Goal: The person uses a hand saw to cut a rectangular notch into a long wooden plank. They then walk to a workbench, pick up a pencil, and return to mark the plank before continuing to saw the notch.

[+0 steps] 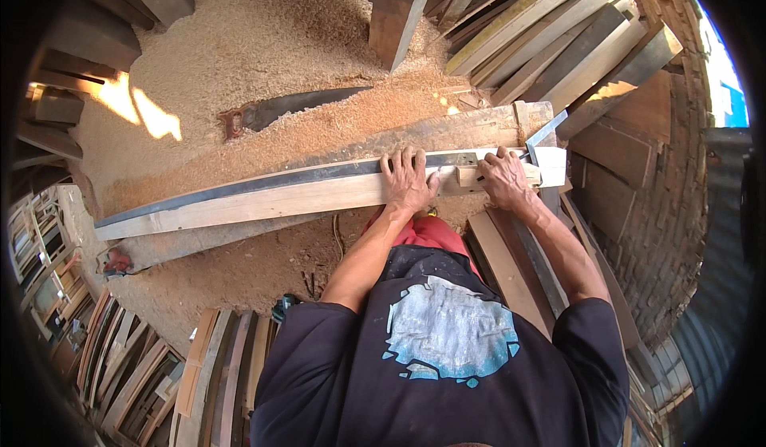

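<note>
A long squared wooden beam (303, 195), pale on its near side with a dark strip along the top, lies across in front of me. My left hand (407, 182) rests on its middle, fingers laid over the dark strip and thumb spread apart. Farther right, my right hand (504, 179) is closed, its fingertips pressed down at the beam's right end; what they pinch is hidden. Beside those fingers a small pale wood piece (468, 176) sits against the beam. Just beyond them a metal square's blade (547, 128) sticks out at a slant over the beam's end.
Under the beam is a worn plank (447, 132). A handsaw (295, 108) lies on the sawdust (239, 40) beyond it. A red tool (117, 261) sits at the plank's left end. Stacked timber (558, 48) stands far right, with more boards (211, 375) near left.
</note>
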Tool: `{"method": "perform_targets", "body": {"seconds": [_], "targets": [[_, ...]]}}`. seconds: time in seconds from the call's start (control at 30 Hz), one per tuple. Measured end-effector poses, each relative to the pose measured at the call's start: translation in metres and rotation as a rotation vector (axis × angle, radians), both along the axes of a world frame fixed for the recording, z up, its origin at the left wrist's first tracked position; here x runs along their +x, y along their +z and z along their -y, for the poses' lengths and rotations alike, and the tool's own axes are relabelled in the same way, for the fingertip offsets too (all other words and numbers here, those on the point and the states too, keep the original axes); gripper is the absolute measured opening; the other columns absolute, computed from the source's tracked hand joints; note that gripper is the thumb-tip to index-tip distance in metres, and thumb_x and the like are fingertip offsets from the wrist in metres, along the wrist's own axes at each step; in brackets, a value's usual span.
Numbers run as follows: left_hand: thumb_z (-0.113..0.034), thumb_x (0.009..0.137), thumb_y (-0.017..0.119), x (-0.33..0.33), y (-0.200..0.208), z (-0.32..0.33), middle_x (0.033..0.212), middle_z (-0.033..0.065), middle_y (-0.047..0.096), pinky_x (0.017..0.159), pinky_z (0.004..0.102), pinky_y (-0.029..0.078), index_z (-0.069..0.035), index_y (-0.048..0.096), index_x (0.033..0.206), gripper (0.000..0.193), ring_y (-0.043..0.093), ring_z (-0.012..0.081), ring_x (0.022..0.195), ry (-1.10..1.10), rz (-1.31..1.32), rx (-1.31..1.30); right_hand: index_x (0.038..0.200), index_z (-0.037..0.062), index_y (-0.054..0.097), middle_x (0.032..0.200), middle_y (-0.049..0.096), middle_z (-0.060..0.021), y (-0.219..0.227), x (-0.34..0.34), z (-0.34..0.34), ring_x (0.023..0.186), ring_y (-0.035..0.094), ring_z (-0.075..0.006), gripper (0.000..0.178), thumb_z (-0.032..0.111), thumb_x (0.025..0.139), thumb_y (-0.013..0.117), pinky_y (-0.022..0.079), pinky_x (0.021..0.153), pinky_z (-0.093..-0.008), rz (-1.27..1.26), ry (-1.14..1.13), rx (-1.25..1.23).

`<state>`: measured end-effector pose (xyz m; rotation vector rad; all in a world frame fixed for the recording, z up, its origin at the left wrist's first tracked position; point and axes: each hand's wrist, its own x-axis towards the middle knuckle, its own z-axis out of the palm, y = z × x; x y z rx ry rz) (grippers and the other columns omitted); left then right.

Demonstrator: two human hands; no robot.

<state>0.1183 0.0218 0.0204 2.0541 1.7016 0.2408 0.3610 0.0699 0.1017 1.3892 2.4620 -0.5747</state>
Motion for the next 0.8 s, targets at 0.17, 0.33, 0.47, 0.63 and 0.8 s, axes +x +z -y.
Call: {"method": "perform_targets", "body": {"seconds": [0.17, 0.33, 0.47, 0.63, 0.8], "targets": [[-0.042, 0.085, 0.066, 0.000, 0.000, -0.001, 0.140, 0.0179, 0.047, 0.114, 0.0608, 0.020, -0.003, 0.050, 0.136, 0.067, 0.039, 0.0374, 0.133, 0.003, 0.013, -0.011, 0.093, 0.0074, 0.070, 0.093, 0.066, -0.0080, 0.005, -0.006, 0.000, 0.099, 0.059, -0.0307, 0.020, 0.009, 0.074, 0.065, 0.046, 0.083, -0.0441, 0.024, -0.035, 0.013], [-0.042, 0.084, 0.066, 0.001, 0.001, -0.002, 0.138, 0.0176, 0.048, 0.113, 0.0607, 0.021, -0.003, 0.050, 0.137, 0.067, 0.040, 0.0366, 0.131, 0.002, 0.014, -0.017, 0.097, 0.0074, 0.070, 0.097, 0.066, -0.0080, 0.007, -0.007, -0.001, 0.101, 0.059, -0.0305, 0.023, 0.011, 0.074, 0.067, 0.047, 0.083, -0.0444, 0.071, -0.029, -0.026], [-0.041, 0.084, 0.067, 0.002, 0.002, -0.003, 0.136, 0.0176, 0.048, 0.113, 0.0600, 0.022, -0.003, 0.050, 0.136, 0.066, 0.041, 0.0361, 0.130, 0.010, 0.008, 0.010, 0.102, 0.0069, 0.069, 0.099, 0.066, -0.0087, 0.007, -0.006, -0.002, 0.103, 0.059, -0.0312, 0.028, 0.010, 0.075, 0.067, 0.047, 0.085, -0.0447, 0.075, -0.020, -0.050], [-0.042, 0.084, 0.067, 0.004, 0.000, 0.001, 0.136, 0.0177, 0.049, 0.113, 0.0600, 0.022, -0.003, 0.052, 0.135, 0.065, 0.043, 0.0364, 0.130, 0.007, -0.030, 0.051, 0.103, 0.0056, 0.069, 0.100, 0.068, -0.0096, 0.000, 0.001, -0.001, 0.105, 0.060, -0.0328, 0.027, 0.017, 0.079, 0.069, 0.047, 0.089, -0.0453, 0.062, -0.047, -0.097], [-0.043, 0.085, 0.069, 0.002, 0.003, -0.006, 0.138, 0.0160, 0.051, 0.114, 0.0579, 0.021, -0.005, 0.052, 0.136, 0.066, 0.043, 0.0353, 0.131, 0.002, -0.043, -0.021, 0.105, 0.0011, 0.068, 0.099, 0.073, -0.0158, 0.024, 0.018, -0.029, 0.092, 0.068, -0.0338, 0.037, 0.030, 0.084, 0.076, 0.055, 0.084, -0.0441, -0.117, -0.532, -0.280]]}}
